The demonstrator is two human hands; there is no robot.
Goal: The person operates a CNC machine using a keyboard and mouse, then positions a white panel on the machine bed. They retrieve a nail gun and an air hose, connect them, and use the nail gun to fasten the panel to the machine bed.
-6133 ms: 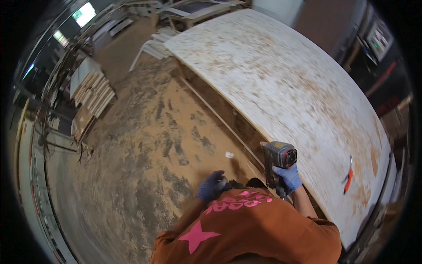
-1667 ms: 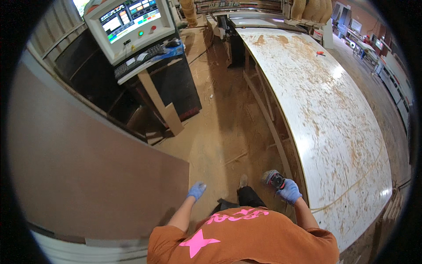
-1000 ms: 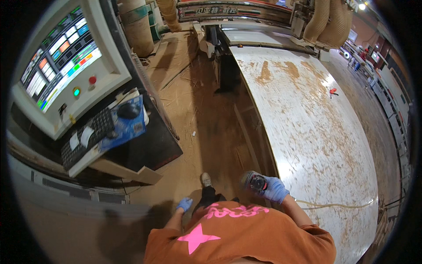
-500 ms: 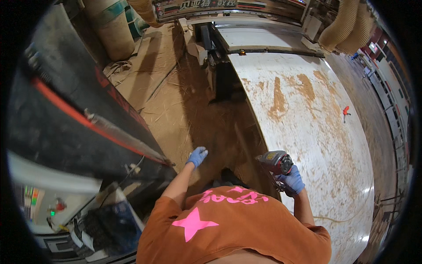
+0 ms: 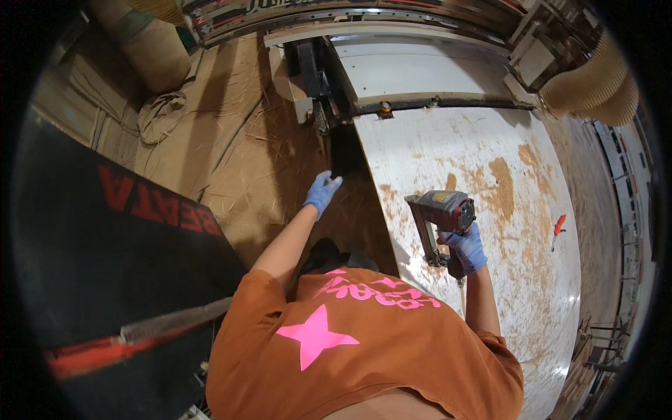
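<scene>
My right hand (image 5: pixel 469 250), in a blue glove, is wrapped round the handle of a grey and black nail gun (image 5: pixel 445 208). The tool is held over the left part of a large white panel (image 5: pixel 490 294) dusted with sawdust, and a thin pale hose trails from below its handle. My left hand (image 5: pixel 324 192), gloved in blue too, is held out over the dark gap left of the panel. Its fingers are loosely stretched with nothing in them.
A small red-handled tool (image 5: pixel 558 228) lies on the panel's right side. A black machine cabinet (image 5: pixel 133 238) with a red stripe stands at my left. Beyond the panel is a machine gantry (image 5: pixel 392 19), with ribbed hoses (image 5: pixel 591 80) at far right. Sawdust covers the floor (image 5: pixel 238 150).
I have moved forward along the panel, the black cabinet falling behind on the left. The nail gun has risen over the panel, and my left hand has reached farther forward.
</scene>
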